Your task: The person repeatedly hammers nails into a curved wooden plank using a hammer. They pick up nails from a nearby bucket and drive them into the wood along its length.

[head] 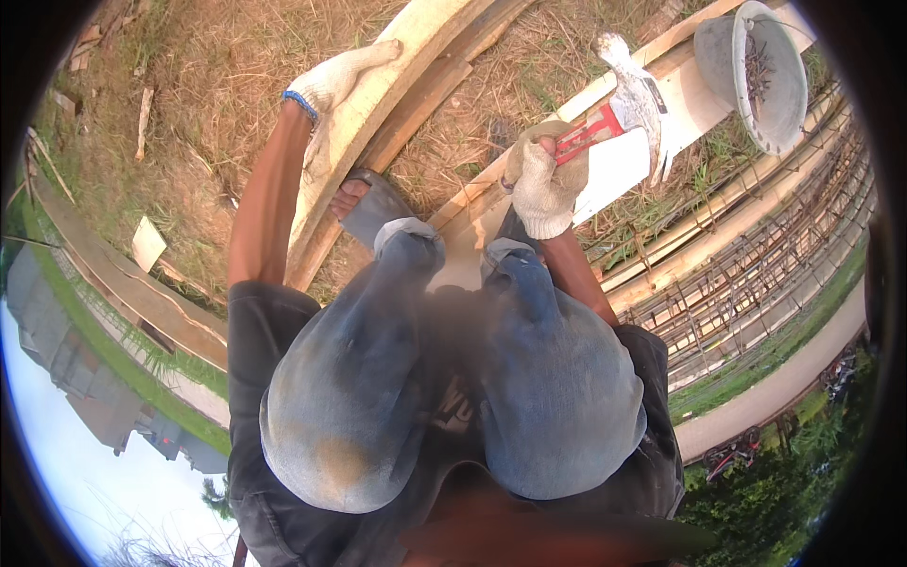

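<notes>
My left hand [333, 79], in a white knit glove with a blue cuff, grips the outer edge of a long wooden beam [386, 92]. One gloved finger or the thumb stretches over its top face; the others are partly hidden. My right hand [544, 181], gloved too, is closed around the red handle [584, 135] of a claw hammer. The hammer's worn, pale-spattered steel head [638, 103] points away from me, above a pale board [616, 170]. Another wooden plank [418, 106] lies alongside the beam, near my left foot [351, 195].
A grey bucket [716, 60] holding nails [758, 74] stands on the board at upper right. Rusty rebar cages [751, 248] and more timber [680, 280] lie to the right. Dry grass [205, 64] and wood scraps [147, 243] cover the ground at left. My bent knees [340, 425] fill the foreground.
</notes>
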Available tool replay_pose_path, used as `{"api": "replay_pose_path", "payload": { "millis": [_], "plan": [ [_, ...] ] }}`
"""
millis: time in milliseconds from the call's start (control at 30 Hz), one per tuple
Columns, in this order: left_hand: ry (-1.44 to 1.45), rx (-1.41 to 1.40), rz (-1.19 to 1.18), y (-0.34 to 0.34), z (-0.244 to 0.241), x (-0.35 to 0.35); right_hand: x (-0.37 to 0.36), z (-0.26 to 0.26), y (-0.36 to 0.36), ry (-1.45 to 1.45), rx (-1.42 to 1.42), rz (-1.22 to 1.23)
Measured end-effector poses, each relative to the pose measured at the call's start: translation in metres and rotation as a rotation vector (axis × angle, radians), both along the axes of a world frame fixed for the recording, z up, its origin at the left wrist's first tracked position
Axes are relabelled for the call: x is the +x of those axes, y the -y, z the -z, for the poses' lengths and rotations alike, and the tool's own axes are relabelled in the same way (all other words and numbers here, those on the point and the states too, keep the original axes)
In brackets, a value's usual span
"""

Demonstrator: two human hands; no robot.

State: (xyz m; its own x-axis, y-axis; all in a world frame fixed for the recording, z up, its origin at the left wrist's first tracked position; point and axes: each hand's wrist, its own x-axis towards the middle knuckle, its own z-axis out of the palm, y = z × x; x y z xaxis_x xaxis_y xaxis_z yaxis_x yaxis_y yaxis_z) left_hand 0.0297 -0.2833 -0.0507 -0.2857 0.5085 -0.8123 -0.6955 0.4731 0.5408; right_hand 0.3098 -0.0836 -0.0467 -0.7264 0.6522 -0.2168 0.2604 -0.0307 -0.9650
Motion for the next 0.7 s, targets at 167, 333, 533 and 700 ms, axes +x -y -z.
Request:
{"api": "replay_pose_path", "payload": {
  "millis": [167,333,533,700],
  "plan": [
    [-0.018,-0.059,0.034,-0.007,0.014,-0.007,0.005,0.021,0.022,0.157,0.250,-0.195],
    [0.015,0.145,-0.037,-0.006,-0.014,0.006,-0.016,-0.008,0.016,0.211,0.223,-0.246],
    [-0.002,-0.067,-0.057,-0.014,0.007,0.000,-0.001,0.004,0.023,0.016,0.279,-0.192],
    [-0.013,-0.019,-0.035,-0.014,0.002,-0.002,-0.028,-0.015,0.016,0.529,0.138,-0.565]
  ]
}}
